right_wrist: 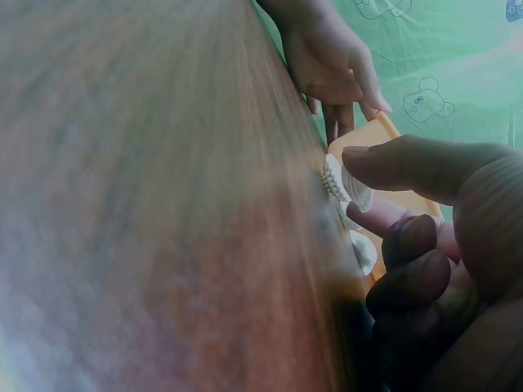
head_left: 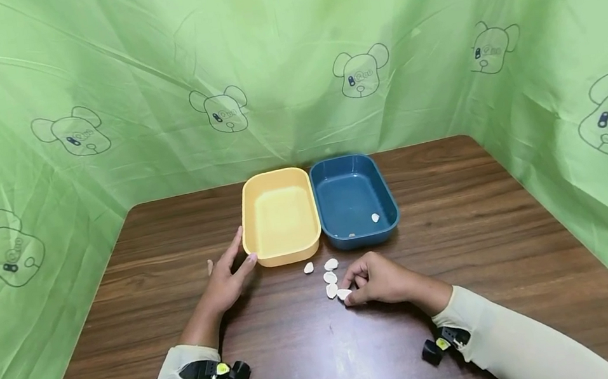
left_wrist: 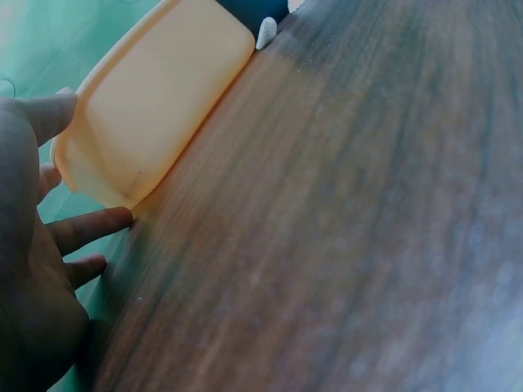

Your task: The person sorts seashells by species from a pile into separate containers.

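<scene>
My right hand (head_left: 382,278) pinches a white ridged seashell (head_left: 344,294) between thumb and forefinger, low over the table. In the right wrist view the same seashell (right_wrist: 357,189) stands on edge between the fingertips, the other fingers curled below. Close by lie several more white seashells, among them a seashell (head_left: 330,277) and, a little apart, another seashell (head_left: 308,268). My left hand (head_left: 225,284), fingers spread and fairly straight, touches the near left corner of the yellow tray (head_left: 285,258). Its thumb rests at the rim in the left wrist view.
Against the yellow tray's right side stands a blue tray (head_left: 361,239), with a white seashell (head_left: 375,218) and small bits inside. Both trays sit toward the back of the wooden table (head_left: 470,225). Green curtains (head_left: 284,38) hang behind and at both sides.
</scene>
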Demonstrator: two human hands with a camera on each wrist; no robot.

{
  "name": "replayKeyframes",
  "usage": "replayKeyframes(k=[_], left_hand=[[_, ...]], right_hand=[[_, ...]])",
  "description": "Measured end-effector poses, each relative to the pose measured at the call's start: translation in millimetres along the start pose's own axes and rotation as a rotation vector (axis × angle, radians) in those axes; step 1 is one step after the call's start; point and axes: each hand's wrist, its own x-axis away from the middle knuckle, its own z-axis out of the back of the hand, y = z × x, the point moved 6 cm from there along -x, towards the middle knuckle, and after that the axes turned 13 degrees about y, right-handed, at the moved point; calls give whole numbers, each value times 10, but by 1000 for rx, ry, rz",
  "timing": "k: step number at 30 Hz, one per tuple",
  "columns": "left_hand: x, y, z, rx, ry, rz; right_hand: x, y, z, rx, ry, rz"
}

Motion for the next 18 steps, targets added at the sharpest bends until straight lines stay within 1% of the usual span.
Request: replayKeyframes(k=[4, 9, 12, 16, 18], left_hand=[[-13, -9, 3, -4, -5, 8], [-25, -8, 4, -9, -5, 7], [-21, -2, 4, -10, -8, 9], [-8, 6, 2, -6, -7, 9], [-3, 5, -1, -6, -5, 7]], right_hand=[[-12, -1, 6, 2, 4, -5], [-19, -14, 42, 6, 33, 14], [-17, -24, 62, 6, 48, 9], [-13, -44, 72, 19, 66, -1], [-10, -62, 79, 37, 84, 12]])
